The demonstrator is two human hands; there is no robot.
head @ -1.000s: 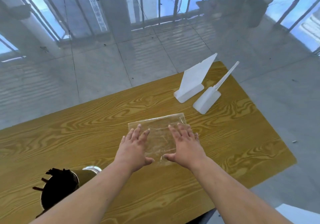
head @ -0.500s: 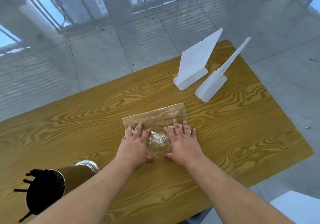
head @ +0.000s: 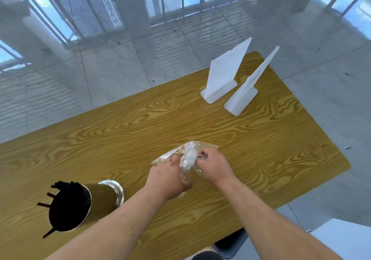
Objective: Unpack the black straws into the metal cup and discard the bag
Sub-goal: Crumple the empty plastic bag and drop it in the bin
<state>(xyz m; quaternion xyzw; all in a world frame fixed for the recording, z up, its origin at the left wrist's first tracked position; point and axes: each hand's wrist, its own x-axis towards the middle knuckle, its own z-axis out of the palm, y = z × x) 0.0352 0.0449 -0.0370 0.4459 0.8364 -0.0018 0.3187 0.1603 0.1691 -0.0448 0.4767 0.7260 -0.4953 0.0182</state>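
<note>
A clear plastic bag [head: 188,155] lies crumpled on the wooden table [head: 120,131], bunched up between both hands. My left hand [head: 168,177] grips its left side with the fingers curled into the plastic. My right hand [head: 214,165] pinches the right side. The bag holds no straws that I can see. At the near left stands the metal cup [head: 100,197], packed with black straws [head: 68,203] whose ends stick out over the rim.
Two white plastic stands, one [head: 222,78] beside the other [head: 245,97], sit at the table's far right. The table's near edge runs below my forearms, with a dark chair seat [head: 230,243] under it. Glossy tiled floor surrounds the table.
The flat bag under my spread palms has been gathered inward and crumpled. Both hands went from flat on it to gripping it. The view shifted, bringing the cup further into sight.
</note>
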